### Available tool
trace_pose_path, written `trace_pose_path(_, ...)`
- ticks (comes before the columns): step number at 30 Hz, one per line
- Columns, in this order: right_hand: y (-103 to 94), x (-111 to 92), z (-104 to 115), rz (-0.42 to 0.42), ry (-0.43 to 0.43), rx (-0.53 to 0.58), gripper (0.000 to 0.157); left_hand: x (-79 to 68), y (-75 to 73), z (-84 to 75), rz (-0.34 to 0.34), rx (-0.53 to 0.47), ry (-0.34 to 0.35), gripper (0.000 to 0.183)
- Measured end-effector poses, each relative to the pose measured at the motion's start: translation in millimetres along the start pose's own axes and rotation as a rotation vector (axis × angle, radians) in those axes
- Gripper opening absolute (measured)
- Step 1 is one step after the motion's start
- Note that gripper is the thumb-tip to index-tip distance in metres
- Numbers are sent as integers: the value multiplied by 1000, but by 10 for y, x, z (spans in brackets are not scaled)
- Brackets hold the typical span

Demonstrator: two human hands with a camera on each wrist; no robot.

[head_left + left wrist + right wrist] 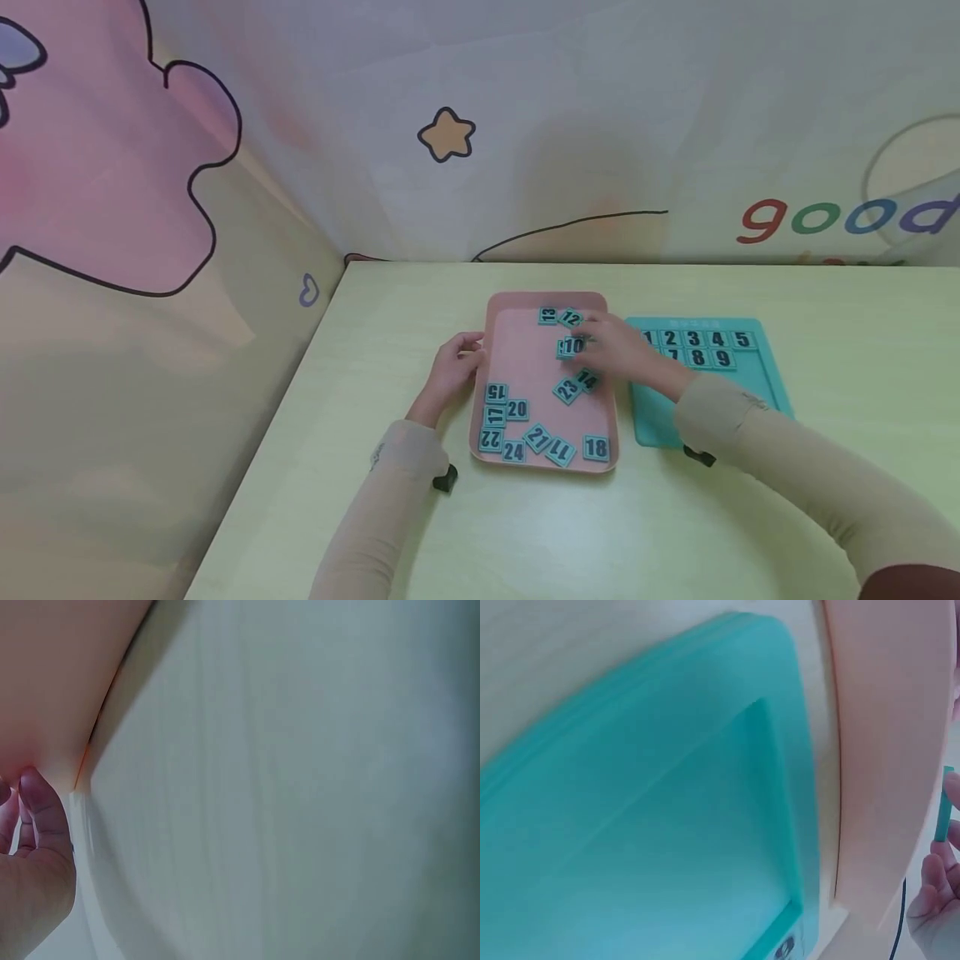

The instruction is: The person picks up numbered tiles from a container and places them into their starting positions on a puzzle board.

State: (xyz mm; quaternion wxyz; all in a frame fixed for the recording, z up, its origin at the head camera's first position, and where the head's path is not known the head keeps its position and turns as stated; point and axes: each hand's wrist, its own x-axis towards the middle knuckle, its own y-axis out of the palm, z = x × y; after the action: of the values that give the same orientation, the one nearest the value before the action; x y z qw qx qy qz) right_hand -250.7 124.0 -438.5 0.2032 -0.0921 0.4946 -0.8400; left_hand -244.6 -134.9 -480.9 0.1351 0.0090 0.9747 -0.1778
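Observation:
My left hand (456,363) holds the left rim of a pink tray (517,350), thumb and fingertips at its edge; the left wrist view has this hand (37,847) against the tray's side wall. Over the tray's right side, my right hand (618,348) pinches a teal number tile marked 10 (573,347). It overlaps another tile, whose number is mostly covered. In the right wrist view the pinched tile (944,814) shows edge-on between the fingers. Close by lie tiles 12 (571,318), 13 (548,316), 23 (567,390) and 14 (587,381).
Right of the tray lies a teal number board (750,387) with tiles in its upper two rows, partly behind my right forearm. More loose tiles, such as 20 (517,409) and 18 (596,447), lie in the tray's near half. A printed backdrop (570,167) rises behind the table (525,533).

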Motion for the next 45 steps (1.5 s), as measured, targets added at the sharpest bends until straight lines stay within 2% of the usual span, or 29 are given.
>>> trace_pose_path(8, -180, -281, -181, -4, 48, 45, 45, 46, 1, 47, -3, 6, 0, 34)
trace_pose_path(15, -251, -468, -375, -50, -17, -21, 35, 35, 16, 37, -4, 3, 3, 34)
trace_pose_path(22, -323, -609, -550, -42, 14, 4, 36, 35, 18, 34, -9, 7, 12, 34)
trace_pose_path(29, -377, -788, -785, -106, 14, -7, 37, 21, 20, 33, -16, 15, 28, 34)
trace_pose_path(36, -494, -956, -1006, -82, 100, -21, 39, 17, 22, 35, -11, 12, 19, 33)
trace_pose_path(45, -552, -1044, -1290, -89, 174, -48, 41, 3, 20, 15, -19, 23, 0, 33)
